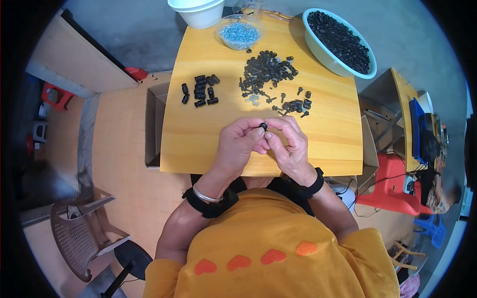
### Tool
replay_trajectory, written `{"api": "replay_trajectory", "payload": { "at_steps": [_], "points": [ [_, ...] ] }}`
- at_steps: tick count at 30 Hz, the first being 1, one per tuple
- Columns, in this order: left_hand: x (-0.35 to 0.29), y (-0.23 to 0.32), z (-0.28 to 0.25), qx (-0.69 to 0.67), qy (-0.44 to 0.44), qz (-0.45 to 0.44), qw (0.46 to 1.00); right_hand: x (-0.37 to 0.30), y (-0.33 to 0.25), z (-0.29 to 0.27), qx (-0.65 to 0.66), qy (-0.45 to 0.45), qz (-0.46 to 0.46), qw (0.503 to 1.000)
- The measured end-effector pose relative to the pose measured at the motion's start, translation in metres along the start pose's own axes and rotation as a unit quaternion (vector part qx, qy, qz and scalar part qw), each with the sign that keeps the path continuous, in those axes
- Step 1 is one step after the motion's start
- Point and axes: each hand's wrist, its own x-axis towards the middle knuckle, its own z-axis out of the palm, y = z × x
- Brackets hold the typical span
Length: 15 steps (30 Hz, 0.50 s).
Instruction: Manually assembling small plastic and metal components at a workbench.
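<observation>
Close to the table's near edge, my left hand [238, 144] and my right hand [289, 145] meet over the wooden table [198, 149]. Between their fingertips sits a small black plastic part [263, 126], pinched from both sides; its exact kind is too small to make out. Just beyond my hands lie a few black parts [296, 105] with dark-headed screws around them. A larger heap of black parts and screws [271, 67] spreads farther back, with several silver screws [253, 99] at its near side. To the left, several black cylindrical pieces [200, 89] are grouped together.
A light green basin [370, 73] full of black parts stands at the back right. At the back are a clear bowl of silver screws [240, 36] and white tubs [201, 15]. An open cardboard box [154, 124] is left of the table; a red chair [390, 188] is right.
</observation>
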Motion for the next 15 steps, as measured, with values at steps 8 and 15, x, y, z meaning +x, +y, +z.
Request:
{"api": "replay_trajectory", "payload": {
  "at_steps": [8, 15],
  "points": [
    [0.0003, -0.0045, -0.0015, 0.015, 0.005, 0.015, 1.000, 0.0012, -0.0012, -0.0035, -0.081, -0.007, -0.054, 0.995],
    [0.0014, -0.0087, -0.0032, 0.035, 0.002, 0.043, 0.998, 0.0006, -0.0031, -0.0037, -0.177, -0.004, -0.108, 0.978]
  ]
}}
